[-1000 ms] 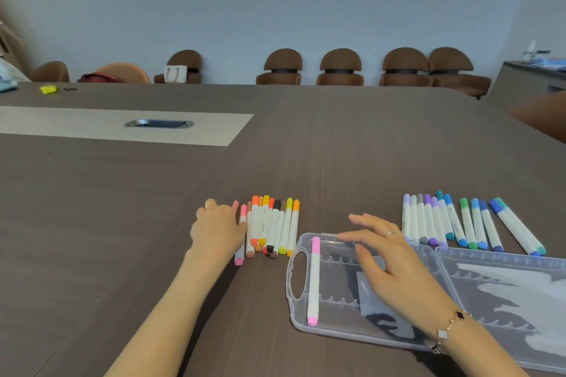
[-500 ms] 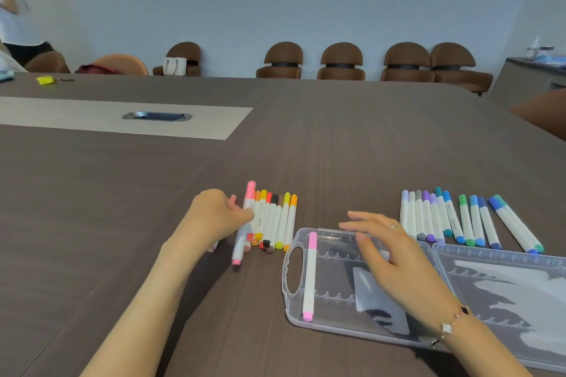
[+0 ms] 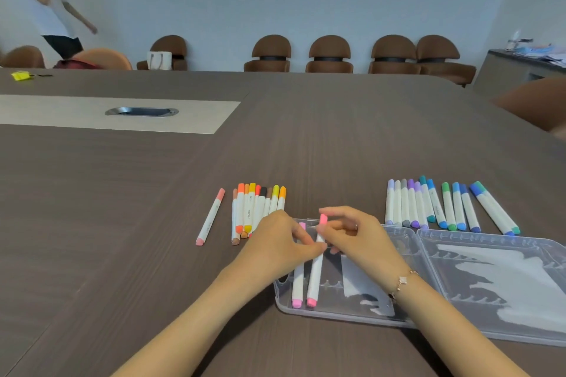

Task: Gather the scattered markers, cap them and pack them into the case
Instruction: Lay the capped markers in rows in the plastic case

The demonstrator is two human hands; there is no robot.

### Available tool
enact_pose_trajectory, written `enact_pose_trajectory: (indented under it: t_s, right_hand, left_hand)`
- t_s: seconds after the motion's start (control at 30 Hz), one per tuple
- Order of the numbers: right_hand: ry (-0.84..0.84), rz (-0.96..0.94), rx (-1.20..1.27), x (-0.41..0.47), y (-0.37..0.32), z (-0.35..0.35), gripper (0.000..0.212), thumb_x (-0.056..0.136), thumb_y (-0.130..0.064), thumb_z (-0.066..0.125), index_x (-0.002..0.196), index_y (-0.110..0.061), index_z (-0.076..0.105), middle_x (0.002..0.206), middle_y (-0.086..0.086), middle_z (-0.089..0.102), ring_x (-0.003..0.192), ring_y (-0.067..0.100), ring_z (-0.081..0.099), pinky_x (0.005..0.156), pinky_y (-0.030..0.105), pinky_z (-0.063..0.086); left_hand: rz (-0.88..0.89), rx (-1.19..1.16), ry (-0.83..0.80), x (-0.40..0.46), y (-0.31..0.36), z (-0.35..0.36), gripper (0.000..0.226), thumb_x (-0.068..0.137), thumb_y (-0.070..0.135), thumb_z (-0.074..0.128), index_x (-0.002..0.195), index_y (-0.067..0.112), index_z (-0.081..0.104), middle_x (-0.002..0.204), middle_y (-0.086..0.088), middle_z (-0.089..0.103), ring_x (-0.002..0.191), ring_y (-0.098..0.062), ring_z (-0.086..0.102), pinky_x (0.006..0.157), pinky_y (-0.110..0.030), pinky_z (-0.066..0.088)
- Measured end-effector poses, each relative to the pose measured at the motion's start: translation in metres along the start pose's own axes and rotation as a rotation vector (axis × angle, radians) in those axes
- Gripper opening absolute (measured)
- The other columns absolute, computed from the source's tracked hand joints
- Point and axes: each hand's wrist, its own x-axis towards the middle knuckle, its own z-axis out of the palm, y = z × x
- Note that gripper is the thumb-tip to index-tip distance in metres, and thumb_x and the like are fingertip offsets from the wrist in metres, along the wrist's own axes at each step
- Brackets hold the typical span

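While both hands' grip clamps a pink marker (image 3: 315, 269) over the case (image 3: 428, 254), left hand (image 3: 275, 242) hides the warm-coloured markers' (image 3: 257, 208) 5 o'clock ends; right hand (image 3: 358, 236) hides case slots

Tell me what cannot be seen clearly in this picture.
Head view only:
- Upper part of the first pink marker: hidden by the left hand.
- Right edge of the case: cut off by the frame.
- Print on the markers: too small.
- Person at far left: blurred, cropped.
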Motion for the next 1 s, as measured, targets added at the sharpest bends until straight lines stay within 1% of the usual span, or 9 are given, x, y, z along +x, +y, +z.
enact_pose_trajectory:
  t_s: [0.07,0.17,0.23,0.33,0.43,0.57,0.73,0.87,1.0]
  right_hand:
    - [-0.014,0.011,0.002,0.002,0.002,0.002,0.034,0.082,-0.011,0.069,0.115,-0.015,0.062,0.085,0.003,0.071,0.063,0.005,0.066,0.059,0.013,0.051]
    - [-0.025,0.009,-0.083,0.003,0.006,0.004,0.041,0.079,-0.016,0.073,0.118,-0.022,0.06,0.096,-0.005,0.07,0.077,0.008,0.068,0.068,0.014,0.054]
    - [-0.026,-0.005,-0.174,0.003,0.007,0.006,0.041,0.079,-0.019,0.073,0.118,-0.026,0.06,0.101,-0.01,0.068,0.083,0.008,0.067,0.074,0.015,0.054]
    - [-0.025,-0.052,-0.296,-0.003,0.007,0.005,0.034,0.079,-0.022,0.073,0.111,-0.03,0.065,0.1,-0.013,0.066,0.087,0.005,0.063,0.073,0.01,0.051]
    - [-0.029,-0.099,-0.333,-0.006,0.006,0.002,0.027,0.078,-0.025,0.074,0.101,-0.037,0.067,0.096,-0.019,0.062,0.086,0.005,0.062,0.072,0.008,0.05]
    - [-0.063,-0.126,-0.409,-0.006,0.004,0.002,0.028,0.079,-0.029,0.071,0.107,-0.031,0.069,0.099,-0.023,0.057,0.087,-0.002,0.059,0.072,0.002,0.046]
    - [-0.098,-0.16,-0.479,-0.003,0.009,0.004,0.031,0.081,-0.036,0.069,0.112,-0.032,0.068,0.115,-0.02,0.06,0.104,-0.001,0.052,0.086,0.009,0.043]
    - [-0.128,-0.16,-0.544,-0.003,0.012,0.005,0.031,0.083,-0.036,0.066,0.114,-0.033,0.067,0.121,-0.02,0.057,0.111,0.002,0.045,0.095,0.02,0.043]
    - [-0.143,-0.168,-0.576,-0.003,0.012,0.006,0.034,0.084,-0.038,0.064,0.117,-0.033,0.065,0.125,-0.019,0.056,0.114,0.002,0.044,0.097,0.02,0.042]
  left_hand:
    - [0.021,0.041,0.019,0.002,-0.004,-0.004,0.02,0.081,0.042,0.068,0.081,0.024,0.077,0.065,0.007,0.061,0.062,-0.007,0.055,0.056,-0.01,0.039]
    - [0.022,0.064,-0.005,0.004,-0.011,-0.007,0.019,0.078,0.044,0.071,0.071,0.026,0.073,0.088,0.005,0.067,0.092,-0.007,0.059,0.078,-0.022,0.045]
    - [0.017,0.078,-0.026,0.004,-0.011,-0.009,0.019,0.078,0.042,0.071,0.069,0.025,0.069,0.094,0.004,0.069,0.098,-0.007,0.056,0.08,-0.021,0.044]
    - [0.016,0.053,-0.088,0.003,-0.009,-0.014,0.023,0.075,0.043,0.074,0.071,0.022,0.065,0.093,0.002,0.067,0.09,-0.009,0.056,0.068,-0.017,0.043]
    - [0.022,0.075,-0.193,-0.001,-0.009,-0.017,0.034,0.07,0.048,0.076,0.081,0.018,0.064,0.094,0.0,0.062,0.088,-0.012,0.057,0.071,-0.024,0.047]
    - [0.033,0.145,-0.191,-0.002,-0.01,-0.015,0.034,0.069,0.049,0.076,0.079,0.021,0.06,0.091,0.006,0.054,0.081,-0.008,0.051,0.07,-0.022,0.045]
    - [0.023,0.203,-0.19,0.0,-0.012,-0.013,0.037,0.07,0.051,0.075,0.069,0.024,0.049,0.082,0.007,0.049,0.072,-0.007,0.049,0.065,-0.021,0.042]
    - [0.055,0.231,-0.177,-0.001,-0.011,-0.011,0.037,0.072,0.049,0.074,0.064,0.031,0.043,0.081,0.009,0.045,0.07,-0.006,0.046,0.059,-0.017,0.036]
    - [0.033,0.198,-0.209,0.001,-0.01,-0.018,0.033,0.075,0.049,0.071,0.065,0.026,0.051,0.083,0.003,0.054,0.068,-0.007,0.048,0.058,-0.014,0.037]
